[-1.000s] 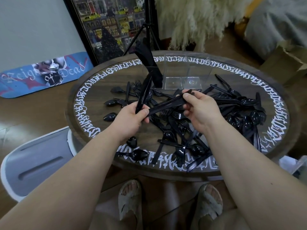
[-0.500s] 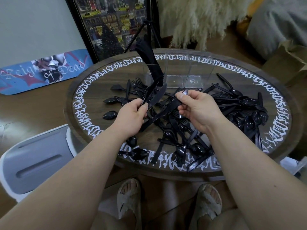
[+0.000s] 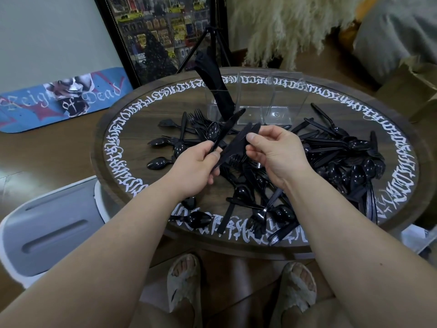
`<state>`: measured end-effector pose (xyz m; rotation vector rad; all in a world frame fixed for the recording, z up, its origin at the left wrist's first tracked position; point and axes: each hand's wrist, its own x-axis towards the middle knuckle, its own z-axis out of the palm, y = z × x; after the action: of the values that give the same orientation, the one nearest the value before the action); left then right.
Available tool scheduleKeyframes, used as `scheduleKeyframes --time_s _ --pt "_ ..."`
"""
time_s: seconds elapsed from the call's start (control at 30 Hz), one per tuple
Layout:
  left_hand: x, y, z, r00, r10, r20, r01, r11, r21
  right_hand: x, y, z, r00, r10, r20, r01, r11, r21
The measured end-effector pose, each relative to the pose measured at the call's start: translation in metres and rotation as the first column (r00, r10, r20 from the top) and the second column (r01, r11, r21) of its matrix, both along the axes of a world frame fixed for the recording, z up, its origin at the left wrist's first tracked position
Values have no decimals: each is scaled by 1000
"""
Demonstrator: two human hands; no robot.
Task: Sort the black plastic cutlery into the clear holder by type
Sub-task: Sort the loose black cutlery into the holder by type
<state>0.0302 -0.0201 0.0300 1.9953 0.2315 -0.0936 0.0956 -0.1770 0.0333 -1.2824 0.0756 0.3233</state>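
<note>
Compared with a second ago, the left hand (image 3: pixel 196 166) has lifted its knives (image 3: pixel 227 127) more upright, tips now pointing to the upper middle of the frame. The right hand (image 3: pixel 272 152), thumb and fingers pinching, has brought another knife (image 3: pixel 233 147) against them at the centre. So the knives are being gathered in one bundle, probably for the clear holder (image 3: pixel 257 100) at the upper centre, where the left compartment already has black pieces standing. The loose cutlery (image 3: pixel 343 162) covers the table (image 3: pixel 132 143), so much sorting remains
</note>
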Motion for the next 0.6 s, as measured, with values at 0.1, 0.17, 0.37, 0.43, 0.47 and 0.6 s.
scheduleKeyframes --time_s 0.1,0.17,0.37,0.43,0.47,0.6 --pt "1 -2 0 1000 -26 15 26 1000 9 1 1 0 1000 -4 -20 4 1000 29" --pt "1 -2 -2 998 -59 21 58 996 66 0 0 1 997 71 -19 -70 997 34" --pt "1 -1 -2 998 17 62 -27 983 179 1 -2 0 986 164 -8 -164 986 -25" --pt "3 3 -4 987 108 120 -135 961 242 1 -2 -1 985 173 -11 -174 984 -36" --pt "4 6 -6 981 143 131 -170 958 230 1 -3 -1 983 181 -12 -181 983 -38" --pt "7 13 -12 970 226 84 -234 967 98 0 -3 0 978 207 -13 -208 978 -22"
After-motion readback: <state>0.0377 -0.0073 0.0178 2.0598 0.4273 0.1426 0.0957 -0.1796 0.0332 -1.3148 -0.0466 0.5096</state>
